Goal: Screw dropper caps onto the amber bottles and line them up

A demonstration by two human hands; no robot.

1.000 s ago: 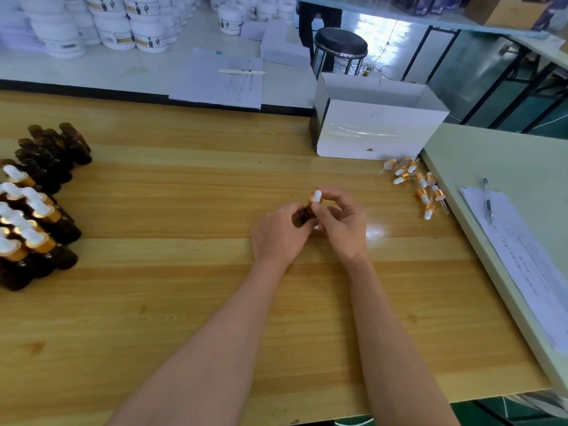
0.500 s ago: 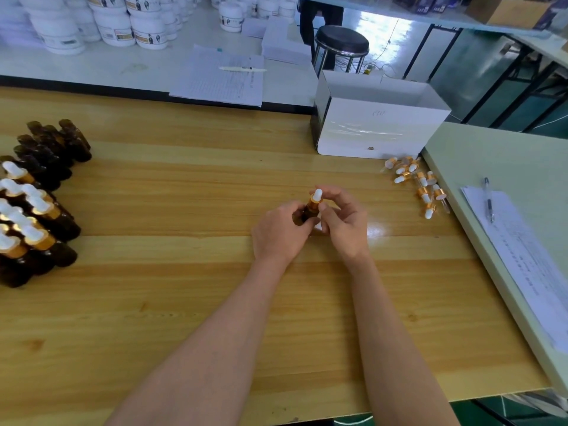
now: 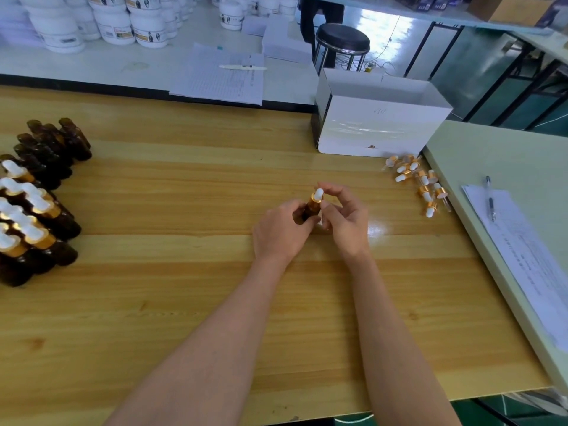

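My left hand (image 3: 281, 230) grips an amber bottle (image 3: 311, 208) above the middle of the wooden table (image 3: 172, 287). A dropper cap (image 3: 317, 195) with a gold collar and white bulb sits on the bottle's neck. My right hand (image 3: 344, 216) curls around the cap, fingertips at its collar. At the far left stand capped bottles (image 3: 29, 222) in rows, with uncapped amber bottles (image 3: 53, 146) behind them. A heap of loose dropper caps (image 3: 419, 182) lies to the right, near the table's edge.
A white open box (image 3: 378, 118) stands at the back right of the table. A pale green table (image 3: 510, 179) with papers (image 3: 528, 259) and a pen (image 3: 489, 198) adjoins on the right. Behind are papers (image 3: 219, 76), white jars (image 3: 107, 20) and a black stool (image 3: 342, 41).
Both hands stay at the same spot on the bottle. My right hand's fingers have shifted around the cap between frames.
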